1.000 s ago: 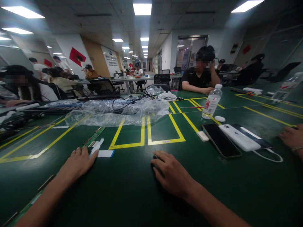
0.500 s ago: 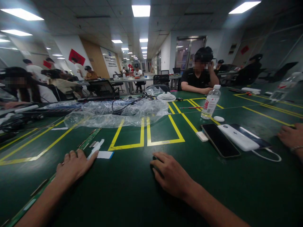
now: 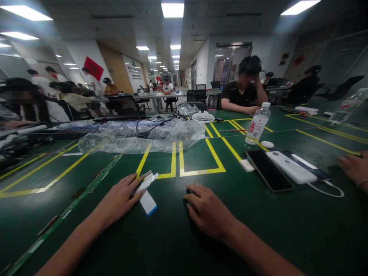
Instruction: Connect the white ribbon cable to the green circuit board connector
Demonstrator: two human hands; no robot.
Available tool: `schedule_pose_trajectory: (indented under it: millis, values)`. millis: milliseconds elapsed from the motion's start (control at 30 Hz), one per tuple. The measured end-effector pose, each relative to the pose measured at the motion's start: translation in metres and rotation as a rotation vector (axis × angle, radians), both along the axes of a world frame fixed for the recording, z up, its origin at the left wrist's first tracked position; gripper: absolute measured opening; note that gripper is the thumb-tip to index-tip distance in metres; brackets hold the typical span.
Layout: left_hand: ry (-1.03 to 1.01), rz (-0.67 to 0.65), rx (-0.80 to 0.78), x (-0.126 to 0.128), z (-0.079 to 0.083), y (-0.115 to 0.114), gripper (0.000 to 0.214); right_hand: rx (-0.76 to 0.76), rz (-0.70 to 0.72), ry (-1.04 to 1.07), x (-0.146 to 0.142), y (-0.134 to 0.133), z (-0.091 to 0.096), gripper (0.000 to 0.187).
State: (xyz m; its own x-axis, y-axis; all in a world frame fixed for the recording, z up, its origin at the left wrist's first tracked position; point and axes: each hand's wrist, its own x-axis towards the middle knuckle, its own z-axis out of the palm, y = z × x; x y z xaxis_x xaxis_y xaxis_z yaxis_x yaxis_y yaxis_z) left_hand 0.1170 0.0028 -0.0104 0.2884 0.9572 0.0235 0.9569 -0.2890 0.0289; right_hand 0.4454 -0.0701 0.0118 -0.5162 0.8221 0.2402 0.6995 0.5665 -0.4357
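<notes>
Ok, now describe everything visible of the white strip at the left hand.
The white strip looks thin, flat and flexible, like a ribbon cable, with a bent upper part and a blue band across its near end. It lies on the green table, right of the long circuit board; the left hand partly covers it with the thumb.

white ribbon cable point(image 3: 148, 201) with blue end point(image 3: 152, 211), green circuit board point(image 3: 59, 222), dark green table point(image 3: 172, 245), yellow tape lines point(image 3: 174, 161)

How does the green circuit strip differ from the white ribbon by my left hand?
The green strip is long and straight; the white ribbon is shorter, bent and blue-ended. Your left hand touches the white ribbon, while the green strip lies apart from that hand. Both are on the green table.
</notes>
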Motion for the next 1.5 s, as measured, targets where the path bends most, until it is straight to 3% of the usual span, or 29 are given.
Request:
schedule_pose_trajectory:
  millis: [167,667,1300,1500]
  values:
    - [-0.036,-0.095,0.027,0.009,0.005,-0.005,0.062,0.002,0.0,-0.01,0.001,0.0,-0.001,0.031]
    - [-0.034,-0.156,0.016,0.02,0.008,-0.011,0.059,-0.011,0.003,-0.044,-0.001,-0.001,0.001,0.032]
    - [-0.082,-0.447,0.037,0.062,0.007,-0.036,0.051,0.011,-0.014,-0.01,-0.004,-0.001,-0.003,0.037]
    - [-0.211,-0.505,0.074,0.068,0.008,-0.038,0.04,-0.02,-0.003,-0.052,-0.004,-0.002,0.0,0.038]
